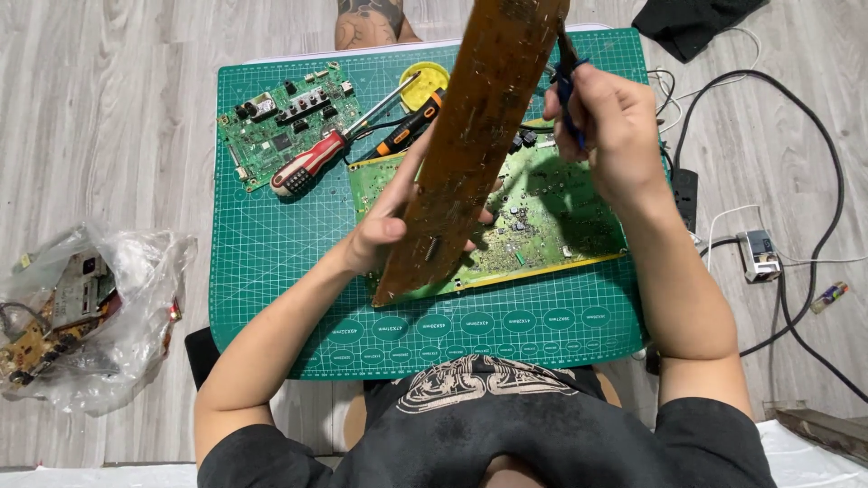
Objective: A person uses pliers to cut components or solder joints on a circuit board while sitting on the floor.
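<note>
Seen from above, a person in a black shirt sits at a green cutting mat [271,262] laid on a pale wood floor. The left hand [384,233], in the centre of the frame, is closed around the lower part of a long brown circuit board [470,145], thumb on its near face and fingers behind it, holding it tilted so it runs from the centre up to the top edge of the frame. The right hand [610,122], at upper right, is curled around blue-handled pliers [568,77] whose tips meet the upper right edge of the brown board. Beneath both hands a large green circuit board [551,226] lies flat on the mat. At the upper left of the mat lies a smaller green circuit board [280,126], and just right of it a red-and-white-handled screwdriver [312,163] and an orange-and-black-handled screwdriver [411,126] lie slanted, close together. A small round yellow tin [425,77] sits near the top centre of the mat, partly hidden by the brown board. At the left of the frame, on the floor, a clear plastic bag [117,307] holds more circuit boards. At the right, black cables [814,154] loop across the floor beside a small white adapter [759,253].
</note>
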